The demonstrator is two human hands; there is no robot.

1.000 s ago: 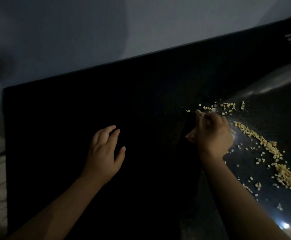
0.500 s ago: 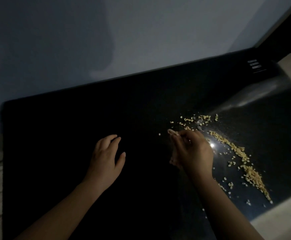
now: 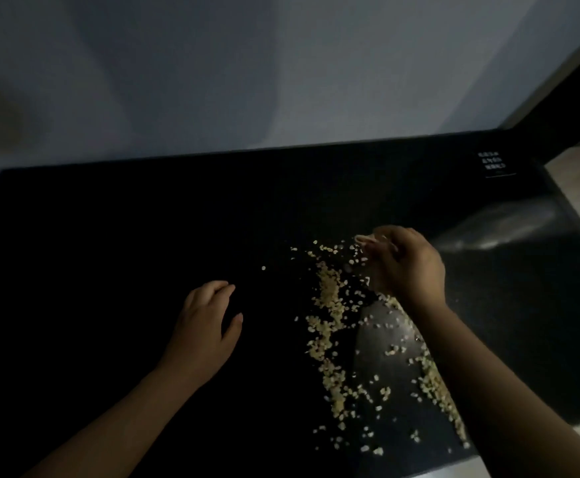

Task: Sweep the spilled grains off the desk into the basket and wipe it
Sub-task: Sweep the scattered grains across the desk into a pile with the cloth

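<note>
Pale yellow spilled grains (image 3: 330, 326) lie scattered on the black desk (image 3: 109, 253), in a band running from the middle toward the front right edge. My right hand (image 3: 406, 263) stands on its edge among the far grains, fingers curled and pressed together, its side on the desk. It may hold a small pale thing at the fingertips, but the dim light hides what it is. My left hand (image 3: 205, 326) rests flat on the desk left of the grains, fingers spread, holding nothing. No basket is in view.
A grey wall (image 3: 281, 81) stands right behind the desk's far edge. A small white printed label (image 3: 490, 163) sits at the desk's far right corner. The desk's right and front edges (image 3: 578, 222) drop off to a pale floor.
My right hand has swept the grains leftward toward the desk's middle, so they now lie left of it. The view has shifted right. My left hand has stayed put.
</note>
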